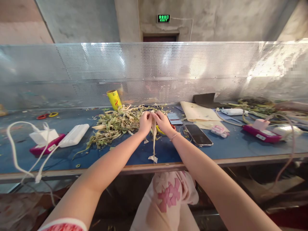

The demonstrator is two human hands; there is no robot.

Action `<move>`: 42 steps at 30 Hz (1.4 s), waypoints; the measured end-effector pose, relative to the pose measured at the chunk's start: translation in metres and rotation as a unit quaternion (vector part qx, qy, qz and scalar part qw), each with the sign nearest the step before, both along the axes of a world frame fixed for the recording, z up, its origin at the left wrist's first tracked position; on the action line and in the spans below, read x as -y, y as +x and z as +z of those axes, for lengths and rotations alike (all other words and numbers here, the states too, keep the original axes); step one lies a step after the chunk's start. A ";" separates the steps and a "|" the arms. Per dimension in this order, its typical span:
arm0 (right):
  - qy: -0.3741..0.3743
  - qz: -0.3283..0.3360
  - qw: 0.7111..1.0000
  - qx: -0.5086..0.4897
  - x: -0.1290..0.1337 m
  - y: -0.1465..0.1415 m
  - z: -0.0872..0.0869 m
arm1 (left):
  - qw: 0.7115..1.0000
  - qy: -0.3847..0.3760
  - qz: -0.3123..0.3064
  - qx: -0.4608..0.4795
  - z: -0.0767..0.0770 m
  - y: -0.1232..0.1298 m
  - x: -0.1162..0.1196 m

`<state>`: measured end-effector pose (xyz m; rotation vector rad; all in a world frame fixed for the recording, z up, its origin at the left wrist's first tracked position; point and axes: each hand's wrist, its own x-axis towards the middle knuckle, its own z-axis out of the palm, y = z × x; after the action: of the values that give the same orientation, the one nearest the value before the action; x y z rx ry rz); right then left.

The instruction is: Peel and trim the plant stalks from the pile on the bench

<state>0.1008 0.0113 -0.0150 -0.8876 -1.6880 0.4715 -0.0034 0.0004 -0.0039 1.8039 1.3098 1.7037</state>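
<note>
Both hands, left [145, 123] and right [161, 121], meet in my view with fingertips pinched together on the top of a pale strip [154, 138], which runs down to a whitish scrap [153, 158] near the front edge of the blue tabletop [134, 157]. Left of them I see a heap of dried leaves [112, 128], crowding right up to the left hand; a yellow tube [114, 99] with red marking stands tilted behind it. Beside the right wrist lie yellow handles [159, 130], partly hidden, and a dark phone [198, 134]; cream sheets [199, 111] lie beyond. Magenta power strips [261, 134] sit at either side, the left one with a white block [75, 135] alongside. Perforated metal [96, 73] walls off the back. Above it, I read "安全出口 EXIT" on a green-lit sign [163, 18]. The tube's lettering is too small for me.
</note>
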 end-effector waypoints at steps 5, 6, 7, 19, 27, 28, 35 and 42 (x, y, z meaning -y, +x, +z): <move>0.002 -0.020 1.000 0.006 -0.003 0.000 0.000 | 0.999 0.002 0.006 -0.039 0.002 0.002 0.003; 0.002 -0.022 1.000 0.005 -0.004 0.000 -0.001 | 0.999 0.001 0.005 -0.040 0.002 0.002 0.003; 0.003 -0.022 1.000 0.004 -0.005 0.000 -0.001 | 0.999 0.000 0.003 -0.041 0.001 0.001 0.002; 0.080 0.010 0.996 0.032 -0.002 0.002 0.000 | 0.993 -0.016 -0.080 0.080 -0.001 0.003 0.000; 0.053 0.020 0.998 0.005 -0.001 0.003 0.000 | 0.992 -0.013 -0.104 0.066 -0.002 0.001 -0.001; 0.048 0.017 0.999 0.001 0.000 0.003 0.001 | 0.994 -0.005 -0.098 0.040 -0.001 0.001 0.001; 0.032 0.016 0.999 0.014 0.002 0.003 0.003 | 0.997 0.018 -0.052 -0.055 0.005 0.002 0.010; 0.032 0.001 0.999 0.013 0.003 0.002 0.002 | 0.994 0.030 -0.009 -0.103 0.007 0.003 0.010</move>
<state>0.1024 0.0082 -0.0132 -0.8502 -1.7189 0.4062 -0.0007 -0.0100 0.0030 2.0660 1.3298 1.5988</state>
